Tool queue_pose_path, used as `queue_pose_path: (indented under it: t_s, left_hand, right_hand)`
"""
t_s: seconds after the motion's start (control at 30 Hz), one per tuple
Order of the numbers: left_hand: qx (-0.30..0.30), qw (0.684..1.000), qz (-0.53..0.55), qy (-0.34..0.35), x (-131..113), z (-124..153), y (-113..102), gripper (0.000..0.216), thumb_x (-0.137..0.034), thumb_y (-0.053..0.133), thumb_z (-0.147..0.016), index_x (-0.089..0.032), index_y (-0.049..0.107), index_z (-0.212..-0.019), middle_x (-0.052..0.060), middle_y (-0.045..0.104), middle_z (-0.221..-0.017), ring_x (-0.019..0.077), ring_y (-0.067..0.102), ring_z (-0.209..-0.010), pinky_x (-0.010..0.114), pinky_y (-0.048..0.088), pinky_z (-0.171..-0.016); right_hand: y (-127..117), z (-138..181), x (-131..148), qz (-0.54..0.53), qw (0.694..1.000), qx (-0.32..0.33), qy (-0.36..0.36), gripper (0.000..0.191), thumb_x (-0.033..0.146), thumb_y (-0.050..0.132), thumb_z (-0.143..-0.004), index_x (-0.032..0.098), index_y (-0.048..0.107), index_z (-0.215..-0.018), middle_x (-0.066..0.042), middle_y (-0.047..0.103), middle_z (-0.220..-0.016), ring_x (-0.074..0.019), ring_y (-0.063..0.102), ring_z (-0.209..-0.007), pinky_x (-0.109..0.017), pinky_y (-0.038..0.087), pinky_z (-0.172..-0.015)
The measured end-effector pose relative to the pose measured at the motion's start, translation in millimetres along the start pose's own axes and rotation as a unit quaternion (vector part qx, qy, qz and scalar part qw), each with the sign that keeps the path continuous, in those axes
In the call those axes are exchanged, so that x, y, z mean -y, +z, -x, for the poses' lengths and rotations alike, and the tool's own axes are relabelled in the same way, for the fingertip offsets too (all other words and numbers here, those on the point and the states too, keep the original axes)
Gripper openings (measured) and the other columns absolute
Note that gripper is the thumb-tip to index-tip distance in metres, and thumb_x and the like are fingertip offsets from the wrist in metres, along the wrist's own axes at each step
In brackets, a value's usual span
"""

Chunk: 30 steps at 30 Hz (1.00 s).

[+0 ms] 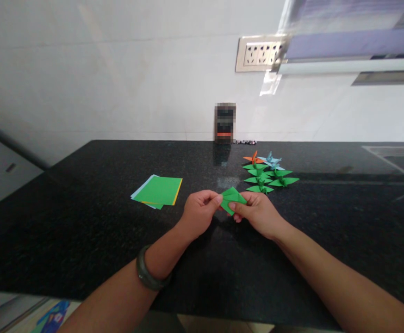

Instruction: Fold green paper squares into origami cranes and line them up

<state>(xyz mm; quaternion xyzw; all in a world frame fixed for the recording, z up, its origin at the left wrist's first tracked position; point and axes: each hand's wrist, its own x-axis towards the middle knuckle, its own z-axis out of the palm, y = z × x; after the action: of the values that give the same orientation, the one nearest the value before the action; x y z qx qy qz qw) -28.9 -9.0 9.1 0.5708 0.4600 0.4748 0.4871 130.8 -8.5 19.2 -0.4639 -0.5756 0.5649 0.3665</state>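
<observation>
Between both hands is a small piece of folded green origami paper (233,196), held above the dark countertop. My left hand (202,210) pinches its left corner between thumb and fingers. On the other side my right hand (257,210) grips it, the thumb lying over the front and the fingers behind, partly hidden. Just beyond the right hand stand several folded paper cranes: green cranes (259,179), an orange crane (254,158) and light blue cranes (271,160). To the left lies a stack of square paper sheets (160,189), green on top with yellow and light blue edges showing.
A black speckled countertop (94,249) runs back to a pale tiled wall (135,83). Against the wall leans a pixelated dark phone-like object (225,122) with a beaded strap (246,142). A socket panel (261,54) is set higher up. A glossy frame edge (396,159) shows at right.
</observation>
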Motion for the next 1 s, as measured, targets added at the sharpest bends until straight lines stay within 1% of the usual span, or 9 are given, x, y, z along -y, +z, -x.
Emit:
queue_pose_path:
  t_s: [0.13, 0.33, 0.43, 0.53, 0.63, 0.77, 0.87, 0.93, 1.0]
  left_hand:
    - [-0.015, 1.0, 0.002, -0.012, 1.4, -1.0, -0.5, 0.02, -0.032, 0.059, -0.074, -0.014, 0.062, -0.065, 0.001, 0.062, -0.06, 0.0133, 0.057, -0.058, 0.025, 0.045, -0.059]
    - [-0.016, 0.999, -0.009, -0.027, 2.7, -1.6, -0.9, 0.02, -0.033, 0.059, -0.073, -0.015, 0.061, -0.064, 0.001, 0.062, -0.06, 0.0134, 0.056, -0.057, 0.025, 0.045, -0.058]
    - [-0.006, 0.998, -0.066, -0.001, 0.0, -0.2, -1.2, 0.021, -0.033, 0.059, -0.073, -0.014, 0.061, -0.063, 0.001, 0.06, -0.058, 0.0125, 0.054, -0.055, 0.023, 0.041, -0.054]
    - [0.024, 0.993, -0.113, 0.022, -3.4, 2.2, -1.2, 0.022, -0.032, 0.057, -0.075, -0.014, 0.062, -0.064, 0.0, 0.058, -0.056, 0.0113, 0.05, -0.052, 0.022, 0.038, -0.051]
    - [0.037, 0.992, -0.113, 0.028, -4.2, 2.5, -1.4, 0.022, -0.033, 0.055, -0.076, -0.014, 0.062, -0.065, 0.0, 0.058, -0.056, 0.0112, 0.05, -0.054, 0.022, 0.038, -0.052]
    - [0.035, 0.998, -0.058, 0.006, 1.0, -1.8, -2.0, 0.022, -0.032, 0.056, -0.076, -0.014, 0.06, -0.067, 0.001, 0.06, -0.061, 0.0122, 0.055, -0.058, 0.024, 0.043, -0.058]
    - [-0.03, 0.999, -0.024, -0.008, 4.8, -4.6, -1.7, 0.021, -0.034, 0.061, -0.073, -0.014, 0.059, -0.07, -0.001, 0.058, -0.059, 0.0107, 0.054, -0.056, 0.022, 0.043, -0.055]
    - [-0.083, 0.996, -0.011, -0.023, 4.4, -4.6, -1.0, 0.025, -0.038, 0.065, -0.07, -0.014, 0.058, -0.07, -0.003, 0.055, -0.055, 0.0084, 0.05, -0.048, 0.02, 0.041, -0.048]
    - [-0.067, 0.995, 0.033, -0.065, 1.6, -3.2, 0.2, 0.032, -0.045, 0.063, -0.07, -0.013, 0.058, -0.069, -0.003, 0.054, -0.052, 0.0075, 0.049, -0.043, 0.02, 0.039, -0.044]
  right_hand:
    - [-2.9, 0.6, 2.1, -0.033, 0.999, 0.033, 0.008, 0.028, 0.039, 0.068, -0.065, 0.012, 0.062, -0.069, -0.001, 0.063, -0.057, -0.0086, 0.056, -0.049, -0.02, 0.044, -0.051]
    - [-8.7, 1.5, 1.3, -0.051, 0.995, 0.088, 0.003, 0.031, 0.043, 0.066, -0.067, 0.014, 0.062, -0.079, -0.002, 0.064, -0.068, -0.0109, 0.06, -0.062, -0.023, 0.048, -0.06]
    - [-7.4, 0.8, -1.2, -0.017, 0.999, 0.047, -0.018, 0.034, 0.047, 0.064, -0.069, 0.015, 0.061, -0.079, -0.001, 0.062, -0.068, -0.0103, 0.056, -0.059, -0.021, 0.044, -0.054]
    - [-2.8, 0.5, -2.8, 0.005, 0.999, 0.001, -0.041, 0.033, 0.046, 0.065, -0.068, 0.015, 0.058, -0.065, 0.003, 0.054, -0.055, -0.0077, 0.047, -0.049, -0.019, 0.039, -0.047]
    - [1.5, 0.4, -2.4, -0.027, 0.999, 0.001, -0.033, 0.034, 0.046, 0.066, -0.068, 0.014, 0.057, -0.059, 0.003, 0.053, -0.051, -0.0072, 0.047, -0.047, -0.019, 0.04, -0.047]
    - [1.9, 0.2, -4.0, -0.06, 0.998, 0.018, -0.019, 0.037, 0.05, 0.06, -0.072, 0.014, 0.063, -0.068, -0.001, 0.061, -0.056, -0.0109, 0.055, -0.049, -0.024, 0.047, -0.05]
    - [-1.2, 1.9, -7.8, 0.05, 0.992, -0.063, -0.097, 0.031, 0.044, 0.053, -0.079, 0.016, 0.067, -0.081, -0.003, 0.066, -0.063, -0.014, 0.06, -0.053, -0.026, 0.049, -0.051]
    - [-3.5, 4.0, -9.7, 0.165, 0.954, -0.153, -0.198, 0.024, 0.035, 0.052, -0.082, 0.02, 0.069, -0.089, -0.005, 0.07, -0.077, -0.0168, 0.064, -0.067, -0.03, 0.052, -0.063]
    - [-5.0, 5.8, -10.3, 0.256, 0.897, -0.196, -0.301, 0.021, 0.026, 0.052, -0.083, 0.023, 0.068, -0.096, -0.007, 0.07, -0.094, -0.0187, 0.064, -0.085, -0.034, 0.051, -0.079]
